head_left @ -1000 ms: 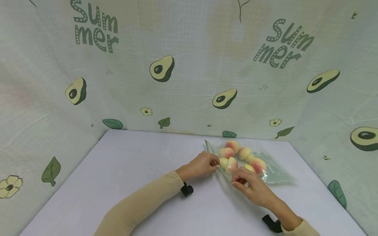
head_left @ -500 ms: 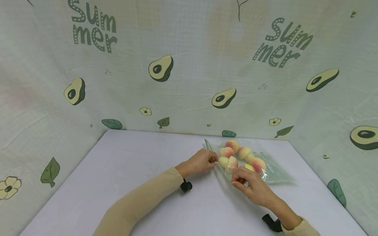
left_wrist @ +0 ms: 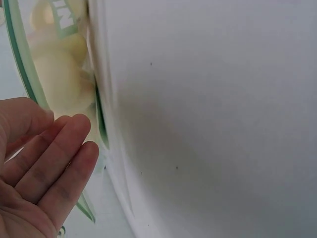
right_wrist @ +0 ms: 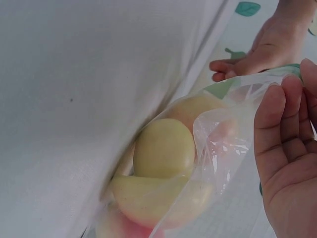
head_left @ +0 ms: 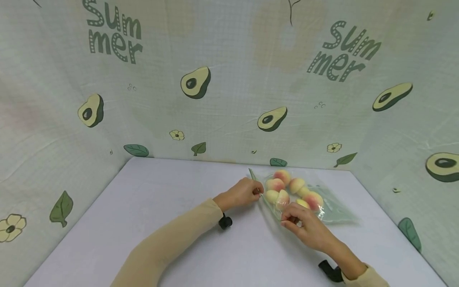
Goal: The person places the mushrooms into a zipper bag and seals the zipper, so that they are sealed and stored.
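Note:
A clear zip bag (head_left: 338, 209) with a green-edged opening lies at the back right of the table, holding several yellow-and-pink peaches (head_left: 313, 200). My left hand (head_left: 241, 194) pinches the bag's opening edge partway along it; in the left wrist view, thumb and fingers of this hand (left_wrist: 47, 163) meet at the green strip (left_wrist: 22, 69). The near end of the same edge is pinched by my right hand (head_left: 305, 225). From the right wrist, the right hand (right_wrist: 290, 148) shows with its fingertips on the bag's corner, peaches (right_wrist: 163, 148) behind the film.
A white tabletop (head_left: 172, 187) spreads to the left and in front of the bag. Cloth walls (head_left: 229, 99) printed with avocados and leaves stand along the back and both sides. Each wrist wears a black camera mount (head_left: 225, 221).
My left hand has slid a short way along the bag's edge, away from me and slightly left. The right hand stays in place, and the peaches have barely moved.

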Motion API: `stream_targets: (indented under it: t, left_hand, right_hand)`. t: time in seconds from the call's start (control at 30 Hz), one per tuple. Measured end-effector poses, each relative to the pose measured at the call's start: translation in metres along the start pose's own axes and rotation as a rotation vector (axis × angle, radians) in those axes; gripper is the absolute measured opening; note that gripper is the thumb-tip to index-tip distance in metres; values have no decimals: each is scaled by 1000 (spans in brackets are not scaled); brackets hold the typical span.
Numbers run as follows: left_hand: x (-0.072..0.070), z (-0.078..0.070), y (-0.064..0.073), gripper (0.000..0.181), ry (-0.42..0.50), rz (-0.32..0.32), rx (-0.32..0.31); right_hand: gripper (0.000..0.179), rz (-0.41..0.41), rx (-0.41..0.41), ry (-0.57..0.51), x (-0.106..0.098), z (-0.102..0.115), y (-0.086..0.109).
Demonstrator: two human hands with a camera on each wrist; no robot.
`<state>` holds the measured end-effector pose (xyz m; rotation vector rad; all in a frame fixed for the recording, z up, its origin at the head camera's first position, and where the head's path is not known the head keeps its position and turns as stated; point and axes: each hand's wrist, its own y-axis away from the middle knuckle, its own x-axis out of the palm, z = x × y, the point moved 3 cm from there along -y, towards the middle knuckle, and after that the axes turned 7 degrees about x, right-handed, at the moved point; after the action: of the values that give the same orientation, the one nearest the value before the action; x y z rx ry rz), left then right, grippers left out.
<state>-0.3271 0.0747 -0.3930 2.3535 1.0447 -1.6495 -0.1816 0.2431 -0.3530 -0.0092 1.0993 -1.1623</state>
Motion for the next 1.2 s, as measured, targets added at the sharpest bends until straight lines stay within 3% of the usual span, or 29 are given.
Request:
stream_targets:
  t: [0.37,0.67,1.2]
  left_hand:
    - [-6,10,-8,16,-34,25,28]
    - [-9,16,-14,17,-61,50,0]
    - [-11,33,-24,17,-80,58,34]
  right_hand:
    - [27,17,23,-6,0,-1,0]
    - [27,21,40,-17,0,-2,0]
    - [26,18,12,-21,-1,-2,1]
